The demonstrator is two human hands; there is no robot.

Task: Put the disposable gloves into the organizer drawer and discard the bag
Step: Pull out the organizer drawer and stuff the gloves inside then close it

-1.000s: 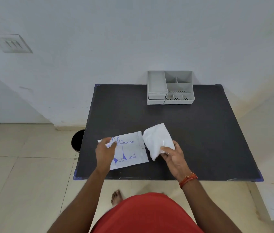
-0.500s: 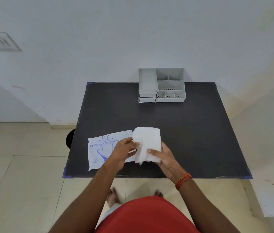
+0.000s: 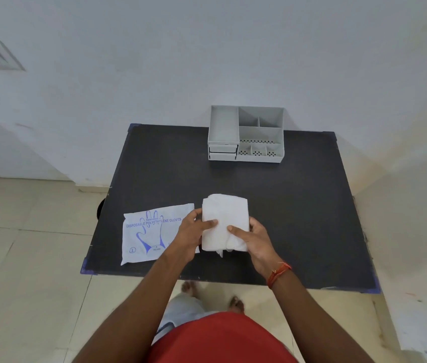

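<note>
A: Since the earlier frame, the left hand [image 3: 194, 230] has let go of the bag [image 3: 152, 233] and joined the right hand [image 3: 253, 238] on the stack of gloves [image 3: 225, 221]; the bag now lies flat on its own.

B: Start big. Where does everything sit?

A: The black desk [image 3: 298, 205] fills the middle of the view. The grey organizer [image 3: 246, 133] stands at twelve o'clock on it, against the wall. Its two small drawers [image 3: 222, 151] sit at its lower left, and both look shut.

B: And the bag?

A: Flat near the desk's front edge, at about eight o'clock, printed side up, partly under the left wrist. The folded white gloves are just beside it at about six o'clock.

B: The hands?

A: Both are closed on the stack, one at each side, thumbs on top and fingers wrapped round the edges.

B: What could go wrong?

A: I'd judge the thin film is slippery, so a loose grip may let the stack fan out; a bit already hangs loose at its near edge. Neither hand is free to pull a drawer. The drawers look shallow too, so a bulky fold could jam. The light bag sits close to the edge and a sweeping forearm might knock it to the floor.
</note>
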